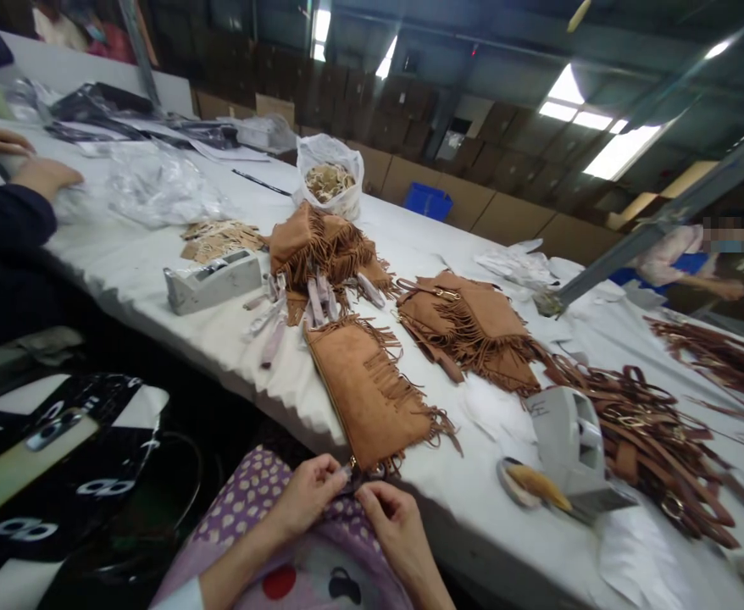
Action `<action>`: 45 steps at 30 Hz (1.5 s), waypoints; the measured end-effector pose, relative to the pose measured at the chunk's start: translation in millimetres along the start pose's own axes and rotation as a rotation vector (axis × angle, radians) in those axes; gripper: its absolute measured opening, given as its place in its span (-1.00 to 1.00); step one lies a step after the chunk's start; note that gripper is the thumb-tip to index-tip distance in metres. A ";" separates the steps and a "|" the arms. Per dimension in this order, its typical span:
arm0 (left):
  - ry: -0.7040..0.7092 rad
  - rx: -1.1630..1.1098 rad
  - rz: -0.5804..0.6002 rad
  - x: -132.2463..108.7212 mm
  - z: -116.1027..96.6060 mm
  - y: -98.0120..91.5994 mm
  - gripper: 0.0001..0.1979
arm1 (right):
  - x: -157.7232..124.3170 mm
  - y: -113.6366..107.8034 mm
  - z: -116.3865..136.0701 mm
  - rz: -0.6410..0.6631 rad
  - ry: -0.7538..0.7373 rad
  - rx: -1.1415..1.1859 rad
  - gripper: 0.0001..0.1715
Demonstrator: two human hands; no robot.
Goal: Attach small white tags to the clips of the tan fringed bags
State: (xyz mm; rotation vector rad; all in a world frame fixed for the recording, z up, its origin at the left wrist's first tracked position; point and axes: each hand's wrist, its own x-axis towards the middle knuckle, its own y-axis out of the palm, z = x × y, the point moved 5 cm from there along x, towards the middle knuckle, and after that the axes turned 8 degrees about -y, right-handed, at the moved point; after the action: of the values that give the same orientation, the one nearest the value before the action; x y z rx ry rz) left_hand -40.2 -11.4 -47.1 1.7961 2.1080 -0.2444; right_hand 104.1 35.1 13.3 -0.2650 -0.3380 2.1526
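A tan suede fringed bag (365, 390) lies at the near edge of the white table (232, 339), its lower corner hanging over the edge. My left hand (308, 494) and my right hand (392, 518) meet at that corner. Both are closed in a pinch on a small metal fitting (358, 474) of the bag. What exactly the fingers hold there is too small to make out.
More fringed bags lie in a pile (321, 250) and a second one (467, 326). Brown straps (652, 432) heap at the right. Two tape dispensers (213, 280) (569, 445), a sack of tags (329, 176), plastic wrap (156, 186). Another person's hands (41, 174) work at left; someone sits far right (683, 263).
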 end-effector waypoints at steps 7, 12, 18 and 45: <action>0.059 0.065 -0.003 -0.4 -4.1 -2.1 -0.68 | 19.8 14.6 -3.4 0.000 -0.040 -0.135 -0.60; 0.071 0.036 0.001 -1.2 -9.5 -2.9 -0.71 | 21.2 16.4 -7.4 0.002 0.001 -0.135 -0.56; 0.051 -0.050 0.059 -1.9 -15.1 -1.2 -0.68 | 23.2 19.2 -14.6 0.013 0.087 0.025 -0.51; -0.171 -0.188 0.119 10.2 -2.3 1.4 -0.54 | 18.7 8.3 -11.8 -0.031 0.152 0.134 -0.52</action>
State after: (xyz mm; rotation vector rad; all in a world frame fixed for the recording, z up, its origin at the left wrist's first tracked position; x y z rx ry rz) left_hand -40.5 -1.1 -48.7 1.7180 1.8352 -0.1569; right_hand 90.9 47.7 -1.8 -0.3423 -0.1101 2.0996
